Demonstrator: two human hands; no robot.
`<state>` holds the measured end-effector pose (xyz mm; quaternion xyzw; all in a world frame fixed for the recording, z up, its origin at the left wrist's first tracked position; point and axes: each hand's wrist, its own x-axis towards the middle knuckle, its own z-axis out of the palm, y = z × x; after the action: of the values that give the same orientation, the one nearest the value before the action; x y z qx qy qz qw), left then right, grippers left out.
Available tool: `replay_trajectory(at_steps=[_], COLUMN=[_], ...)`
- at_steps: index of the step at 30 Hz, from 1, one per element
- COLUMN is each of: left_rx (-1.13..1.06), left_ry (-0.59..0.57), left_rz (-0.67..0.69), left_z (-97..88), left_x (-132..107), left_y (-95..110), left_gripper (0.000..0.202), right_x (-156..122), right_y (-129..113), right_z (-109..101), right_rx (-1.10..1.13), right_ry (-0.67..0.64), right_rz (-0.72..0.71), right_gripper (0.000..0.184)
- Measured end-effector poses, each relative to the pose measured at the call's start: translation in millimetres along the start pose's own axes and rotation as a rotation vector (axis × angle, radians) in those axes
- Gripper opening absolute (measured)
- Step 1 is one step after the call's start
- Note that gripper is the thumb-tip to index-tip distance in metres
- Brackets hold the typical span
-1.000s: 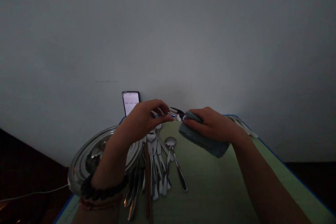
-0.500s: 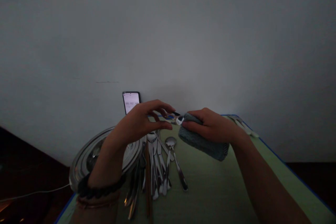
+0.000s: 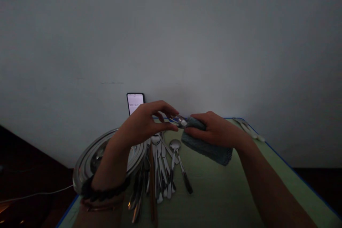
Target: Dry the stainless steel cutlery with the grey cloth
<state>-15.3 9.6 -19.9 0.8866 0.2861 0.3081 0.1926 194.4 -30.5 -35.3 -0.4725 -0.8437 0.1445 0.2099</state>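
Fuzzy cloth (image 3: 207,149) wraps a shiny metal utensil (image 3: 182,122).

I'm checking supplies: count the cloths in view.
1: the grey-blue cloth, gripped in the right hand against a metal utensil. Others may be hidden from view.

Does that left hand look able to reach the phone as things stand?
Probably yes: the phone stands just beyond the left hand, partly hidden by it, and nothing else visible blocks the way.
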Motion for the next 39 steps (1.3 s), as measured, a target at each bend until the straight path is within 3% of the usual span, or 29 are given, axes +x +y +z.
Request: replay_trajectory(at_steps=[7, 14, 18, 25, 30, 34, 39], left_rx=[0.034, -0.007, 0.020, -0.008, -0.077, -0.052, -0.060], left_ry=[-0.018, 0.096, 0.088, 0.030, 0.047, 0.056, -0.058], left_rz=[-0.023, 0.093, 0.127, 0.031, 0.083, 0.090, 0.002], left_z=[1.9, 9.2, 8.5, 6.5, 6.6, 5.5, 4.7], left_x=[0.6, 2.6, 3.4, 0.4, -0.3, -0.8, -2.4], left_y=[0.6, -0.2, 0.7, -0.5, -1.7, -0.3, 2.6], left_gripper=[0.027, 0.012, 0.005, 0.017, 0.037, 0.033, 0.028], right_x=[0.3, 2.2, 3.1, 2.4, -0.5, -1.1, 0.4], right_y=[5.2, 3.6, 4.8, 8.6, 5.4, 3.1, 4.6], right_z=[3.3, 3.2, 4.1, 0.4, -2.0, -1.1, 1.7], right_rx=[-0.036, -0.075, -0.119, -0.151, -0.057, -0.009, -0.049], right_ry=[0.023, 0.096, 0.154, 0.235, 0.187, 0.131, 0.107], right_rz=[-0.016, -0.042, -0.079, -0.125, -0.056, -0.062, -0.068], right_gripper=[0.027, 0.025, 0.021, 0.019, 0.026, 0.029, 0.026])
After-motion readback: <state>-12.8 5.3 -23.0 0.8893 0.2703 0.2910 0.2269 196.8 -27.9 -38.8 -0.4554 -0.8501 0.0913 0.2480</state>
